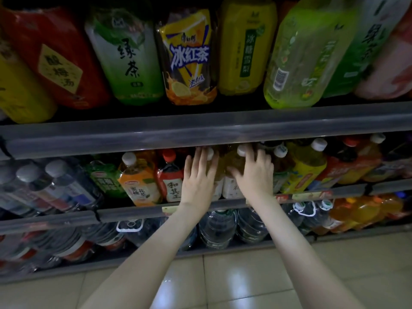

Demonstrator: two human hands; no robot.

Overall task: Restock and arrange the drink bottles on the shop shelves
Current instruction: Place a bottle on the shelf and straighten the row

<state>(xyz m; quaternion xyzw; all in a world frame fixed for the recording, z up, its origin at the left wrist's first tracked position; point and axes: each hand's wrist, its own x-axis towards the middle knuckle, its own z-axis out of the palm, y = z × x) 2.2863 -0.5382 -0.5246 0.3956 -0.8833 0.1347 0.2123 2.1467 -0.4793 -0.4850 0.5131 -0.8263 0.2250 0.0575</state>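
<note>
Landmark is the wide grey shelf rail [200, 130]. Both hands are just under the rail, reaching into the shelf below it.

Left hand [198, 175]: fingers nearly straight and laid flat on the left tea bottle [219, 175], not wrapped round it, fingertips up by its white cap right under the rail.

Right hand [252, 172]: fingers curled over the shoulder of the right tea bottle [235, 160], thumb on its near side, gripping it. Its white cap pokes out beside the fingers, just below the rail.

The two tea bottles stand side by side, touching, amber with white labels.

Under the rail, left of the hands: red-capped bottle [172, 175], then orange-label bottle [138, 179]. Right of the hands: yellow-label bottle [305, 168].

Above the rail: row of big bottles, incl. iced tea bottle [189, 56] and green tea bottle [127, 54].

Well below the rail: clear water jugs [217, 226], then tiled floor [223, 282]
</note>
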